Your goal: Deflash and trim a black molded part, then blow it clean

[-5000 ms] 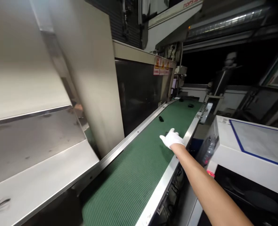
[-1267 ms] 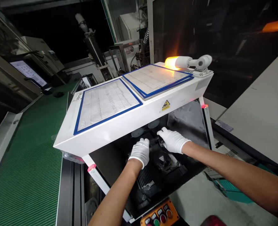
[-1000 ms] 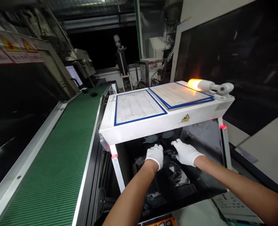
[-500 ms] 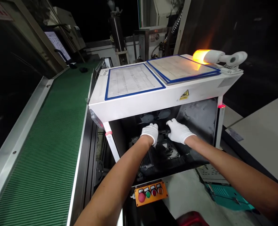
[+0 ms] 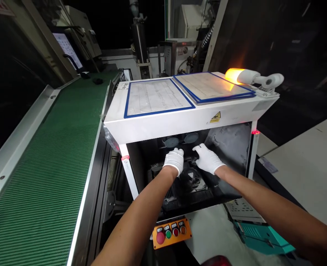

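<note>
Both hands wear white gloves and reach into the dark opening of a white machine (image 5: 158, 129). My left hand (image 5: 174, 161) has its fingers curled near the middle of the opening; what they hold, if anything, is hidden. To its right, my right hand (image 5: 207, 159) has thumb and fingers bent towards the left, around something too dark to make out. Two round grey discs (image 5: 191, 138) sit just behind and above the hands. Below them lies a dark mechanism with a small triangular label (image 5: 191, 175).
An orange button box (image 5: 172, 233) hangs below the opening. A green ribbed conveyor (image 5: 50, 177) runs along the left. Blue-framed sheets (image 5: 158, 96) and a lit orange lamp (image 5: 234, 75) are on the machine's top. A screen (image 5: 66, 48) stands at the back left.
The view has shifted slightly, with the button box now a little lower and further left. Both hands remain inside the opening in nearly the same pose.
</note>
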A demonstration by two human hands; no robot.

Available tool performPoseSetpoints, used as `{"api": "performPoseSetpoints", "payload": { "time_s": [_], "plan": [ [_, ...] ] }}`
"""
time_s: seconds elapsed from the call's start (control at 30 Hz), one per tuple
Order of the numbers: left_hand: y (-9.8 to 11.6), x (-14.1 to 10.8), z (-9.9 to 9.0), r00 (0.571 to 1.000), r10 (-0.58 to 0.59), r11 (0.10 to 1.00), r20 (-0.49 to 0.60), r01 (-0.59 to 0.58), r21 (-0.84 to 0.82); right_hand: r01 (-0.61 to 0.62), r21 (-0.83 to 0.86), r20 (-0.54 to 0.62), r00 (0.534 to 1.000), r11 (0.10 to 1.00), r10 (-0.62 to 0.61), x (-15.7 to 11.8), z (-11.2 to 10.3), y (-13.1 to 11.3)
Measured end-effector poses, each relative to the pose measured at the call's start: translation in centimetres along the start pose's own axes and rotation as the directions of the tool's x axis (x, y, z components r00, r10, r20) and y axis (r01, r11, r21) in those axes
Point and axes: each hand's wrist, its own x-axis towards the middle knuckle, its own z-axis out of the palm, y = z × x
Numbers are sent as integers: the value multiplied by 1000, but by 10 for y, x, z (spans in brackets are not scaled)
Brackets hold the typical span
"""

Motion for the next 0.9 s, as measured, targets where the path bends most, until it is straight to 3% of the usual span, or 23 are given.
{"api": "performPoseSetpoints", "payload": {
  "time_s": [0.13,0.23,0.37,0.43,0.5,0.57,0.63,0.7,0.73,0.8,0.9],
  "plan": [
    [0,1,1,999,-19,998,-36,17,-53,-22,-9,-29,999,1000,22,1,5,-3],
    [3,2,-2,999,-20,991,-46,14,-130,-34,-6,-17,999,999,34,3,-4,-5],
    [1,-29,1,981,-75,960,-177,23,-281,9,-46,-47,999,999,-11,-13,-25,-18],
    [-5,-72,14,954,-147,927,-262,41,-373,113,-91,-145,981,989,-126,-45,-24,-39],
    [-12,-137,37,925,-225,877,-307,55,-478,266,-41,-160,950,963,-269,-98,-7,-71],
    [-17,-217,71,904,-317,807,-286,99,-582,375,139,79,918,916,-388,-162,27,-110],
    [-16,-306,113,850,-474,711,-229,215,-670,395,227,379,806,890,-454,-223,68,-147],
    [-8,-395,157,738,-662,560,-129,373,-740,395,238,501,733,888,-460,-268,105,-173],
    [-1,-438,177,593,-805,343,-1,466,-816,392,233,542,708,890,-453,-284,120,-180],
    [24,-515,213,315,-900,-75,302,569,-819,410,219,574,680,885,-457,-306,139,-181],
    [76,-601,249,20,-899,-352,438,561,-749,452,191,551,685,871,-477,-319,159,-162]
  ]
}}
